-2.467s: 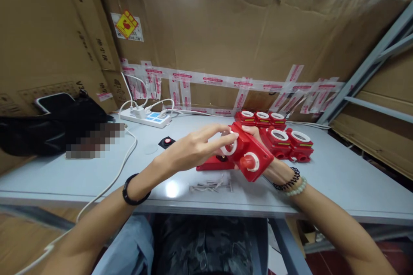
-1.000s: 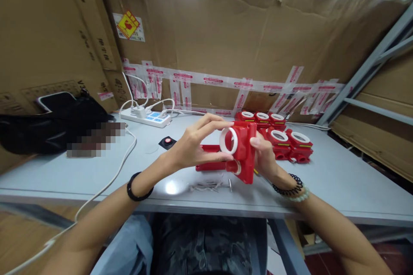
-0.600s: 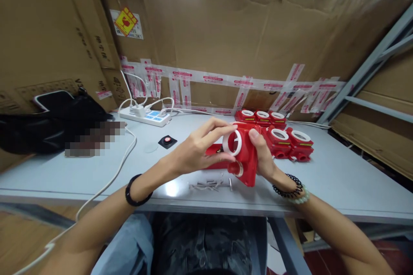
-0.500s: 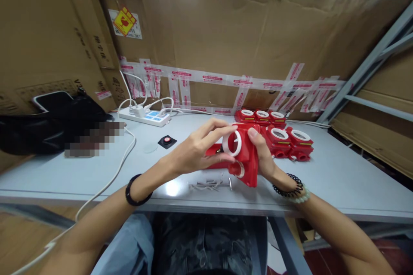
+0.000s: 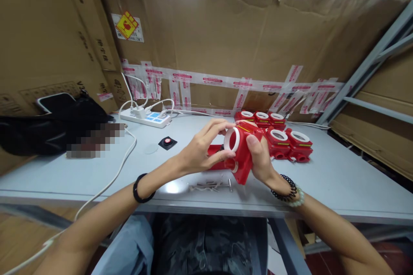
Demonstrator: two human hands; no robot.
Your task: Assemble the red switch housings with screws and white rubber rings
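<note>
Above the front of the table, a red housing (image 5: 242,164) is held tilted, its round opening turned toward the left. My right hand (image 5: 262,159) grips it from the right, thumb on the near face. My left hand (image 5: 200,148) pinches the white ring (image 5: 238,139) around the opening, fingers on top and thumb below. Another red part (image 5: 217,164) lies behind the left hand, partly hidden. Under the hands, several screws and small metal pieces (image 5: 209,187) are scattered. A black square piece with a red button (image 5: 167,142) and a clear disc (image 5: 151,149) lie further left.
Several red housings with white rings (image 5: 279,142) stand in two rows at the back right. A white power strip (image 5: 145,117) with cables sits at the back left, near a black bag (image 5: 48,131). Cardboard (image 5: 206,34) walls the back; a metal shelf frame (image 5: 364,56) is at right.
The red housing has turned in my hands, so its top label now shows and its face points more to the left. Both hands keep their hold.
</note>
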